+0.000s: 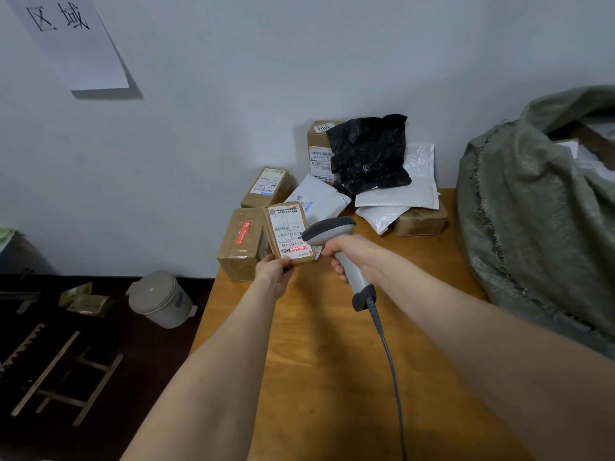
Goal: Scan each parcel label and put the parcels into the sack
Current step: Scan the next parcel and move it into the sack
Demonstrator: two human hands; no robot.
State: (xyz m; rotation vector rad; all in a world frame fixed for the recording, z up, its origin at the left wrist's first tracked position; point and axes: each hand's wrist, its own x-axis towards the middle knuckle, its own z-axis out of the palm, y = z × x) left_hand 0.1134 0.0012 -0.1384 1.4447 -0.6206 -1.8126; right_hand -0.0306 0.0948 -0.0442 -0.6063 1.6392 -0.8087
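My left hand holds a small brown cardboard parcel by its near edge, white label facing up. My right hand grips a grey corded barcode scanner, its head just right of the label. A red scan line glows on the barcode at the label's near end. More parcels sit at the back of the wooden table: a taped brown box, a smaller box, white mailers, a black bag. The grey-green woven sack stands open at the right with parcels inside.
The wall runs right behind the parcels, with a paper sign on it at upper left. A lidded grey bin and wooden slats lie on the dark floor left of the table. The scanner cable trails toward me across the tabletop.
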